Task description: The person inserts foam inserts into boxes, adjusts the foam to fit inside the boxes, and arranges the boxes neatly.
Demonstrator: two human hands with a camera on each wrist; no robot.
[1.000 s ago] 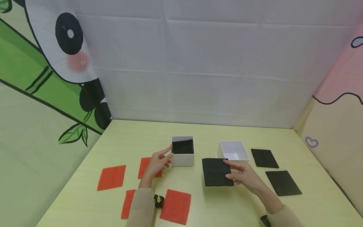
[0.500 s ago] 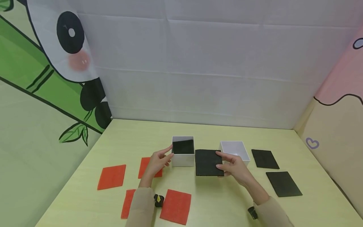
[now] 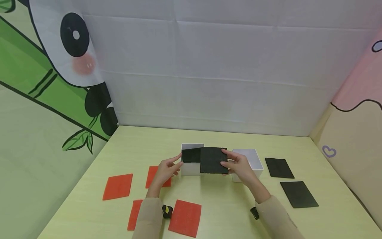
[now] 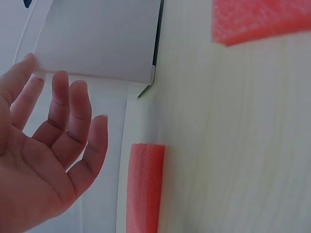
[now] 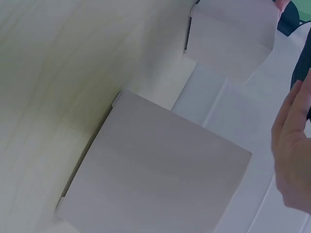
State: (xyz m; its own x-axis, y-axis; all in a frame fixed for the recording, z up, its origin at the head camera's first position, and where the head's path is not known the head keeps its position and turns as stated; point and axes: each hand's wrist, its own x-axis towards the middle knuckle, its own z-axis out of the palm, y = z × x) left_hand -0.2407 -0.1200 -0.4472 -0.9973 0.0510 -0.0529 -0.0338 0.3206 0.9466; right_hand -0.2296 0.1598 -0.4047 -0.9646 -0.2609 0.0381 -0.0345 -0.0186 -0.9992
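Note:
My left hand (image 3: 165,171) rests its index finger and thumb against the left side of a white open-topped box (image 3: 191,170). In the left wrist view, the other fingers of that hand (image 4: 53,150) are loosely bent beside the box wall (image 4: 102,43). A black cloth square (image 3: 191,155) lies inside this box. Between thumb and fingers, my right hand (image 3: 241,167) pinches another black cloth square (image 3: 213,160), held flat above the table and overlapping the box's right side in the head view. A second white box (image 3: 256,157), partly behind my right hand, stands to the right.
On the table's right lie two more black squares (image 3: 279,167). Several red cloth squares (image 3: 117,187) are spread at the left and front, one (image 3: 185,217) between my forearms and others partly covered by my left arm. A white backdrop (image 3: 209,83) rises behind the table.
My right hand has carried the black cloth square leftward and away from me, from in front of the right box to the left box's edge. The left hand has stayed put.

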